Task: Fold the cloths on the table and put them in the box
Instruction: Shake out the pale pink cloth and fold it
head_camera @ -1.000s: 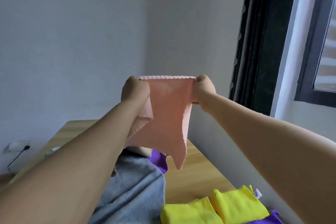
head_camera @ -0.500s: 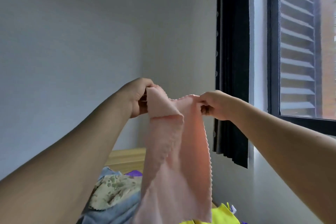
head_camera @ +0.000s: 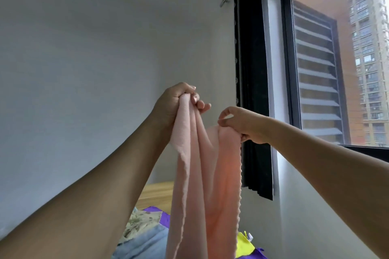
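1. Since half a second ago my view has tipped further up toward the window (head_camera: 328, 69), and both hands have bunched the pink cloth (head_camera: 202, 185) into long hanging pleats instead of a spread sheet.
2. Left hand (head_camera: 176, 103) grips a gathered top corner in a closed fist, held high.
3. Right hand (head_camera: 240, 124) pinches the other top edge between curled fingers and thumb, a little lower and near the left.
4. That cloth hangs in the air above the table (head_camera: 155, 195); other cloths lie below it: floral (head_camera: 141, 223), blue (head_camera: 145, 244), purple (head_camera: 155, 212), yellow (head_camera: 244, 246). No box shows.
5. To fold well, I would find the true corners, draw the hands apart until the top edge is taut and level, then lay it flat before doubling it.
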The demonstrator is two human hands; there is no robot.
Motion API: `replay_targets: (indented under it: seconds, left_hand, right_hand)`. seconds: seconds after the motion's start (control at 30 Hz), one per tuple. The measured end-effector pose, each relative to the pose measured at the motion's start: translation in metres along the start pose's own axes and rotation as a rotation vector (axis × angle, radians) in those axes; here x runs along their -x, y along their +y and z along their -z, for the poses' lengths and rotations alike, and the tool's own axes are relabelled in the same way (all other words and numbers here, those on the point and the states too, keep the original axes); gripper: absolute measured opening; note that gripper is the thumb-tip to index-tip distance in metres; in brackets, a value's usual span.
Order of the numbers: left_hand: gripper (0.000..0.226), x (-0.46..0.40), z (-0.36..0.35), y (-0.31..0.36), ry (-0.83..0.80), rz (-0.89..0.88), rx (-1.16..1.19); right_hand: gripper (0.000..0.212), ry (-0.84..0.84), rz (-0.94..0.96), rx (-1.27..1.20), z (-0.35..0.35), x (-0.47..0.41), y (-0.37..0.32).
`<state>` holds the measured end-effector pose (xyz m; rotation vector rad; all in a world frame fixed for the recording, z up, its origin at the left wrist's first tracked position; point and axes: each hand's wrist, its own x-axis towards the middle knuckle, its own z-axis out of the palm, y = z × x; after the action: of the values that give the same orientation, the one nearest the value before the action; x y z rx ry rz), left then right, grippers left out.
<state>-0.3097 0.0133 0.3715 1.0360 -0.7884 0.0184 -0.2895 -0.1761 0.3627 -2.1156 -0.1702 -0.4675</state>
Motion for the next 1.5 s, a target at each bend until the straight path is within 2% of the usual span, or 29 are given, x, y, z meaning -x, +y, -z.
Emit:
replay_targets:
  seconds: [0.1, 0.23, 0.33, 0.47, 0.57, 0.73, 0.8, 0.9, 1.03, 1.2, 1.27, 1.4, 1.5]
  left_hand:
    - [0.027, 0.007, -0.01, 0.004, 0.117, 0.015, -0.292]
    - [0.036, 0.014, -0.018, 0.014, 0.25, 0.005, -0.583]
    - [0.023, 0.019, -0.025, 0.026, 0.26, -0.002, -0.729]
    - [0.023, 0.023, -0.034, 0.037, 0.184, -0.017, -0.781]
    - [0.017, 0.022, -0.035, 0.039, 0.21, -0.085, -0.832]
    - [0.012, 0.021, -0.034, 0.039, 0.204, -0.112, -0.877]
    - [0.008, 0.02, -0.033, 0.04, 0.186, -0.101, -0.874]
    - [0.004, 0.019, -0.033, 0.04, 0.164, -0.106, -0.864]
    - [0.001, 0.02, -0.034, 0.038, 0.137, -0.137, -0.84]
    - [0.006, 0.022, -0.034, 0.037, 0.045, -0.145, -0.818]
    - [0.006, 0.023, -0.033, 0.038, 0.033, -0.155, -0.821]
    - [0.008, 0.023, -0.031, 0.04, 0.088, -0.187, -0.842]
    - [0.007, 0.023, -0.029, 0.039, 0.144, -0.213, -0.904]
  right_hand:
    - [0.011, -0.043, -0.044, -0.105, 0.012, 0.02, -0.003]
    - [0.023, -0.23, -0.091, -0.481, 0.029, 0.038, -0.004]
    - [0.032, -0.266, -0.044, -0.548, 0.038, 0.045, -0.008]
    - [0.039, -0.097, 0.112, -0.357, 0.033, 0.052, -0.012]
    - [0.04, -0.052, 0.145, -0.383, 0.028, 0.055, -0.012]
    - [0.029, -0.221, 0.129, -0.501, 0.025, 0.064, -0.014]
    - [0.03, -0.269, 0.187, -0.422, 0.026, 0.064, -0.01]
    - [0.025, -0.253, 0.291, -0.289, 0.025, 0.068, -0.009]
    - [0.035, -0.272, 0.259, -0.245, 0.023, 0.071, -0.01]
    - [0.06, -0.325, 0.06, -0.466, 0.022, 0.072, -0.011]
    - [0.053, -0.371, 0.061, -0.493, 0.023, 0.072, -0.008]
    - [0.022, -0.402, 0.14, -0.531, 0.021, 0.073, -0.006]
    - [0.025, -0.314, 0.197, -0.603, 0.019, 0.07, -0.006]
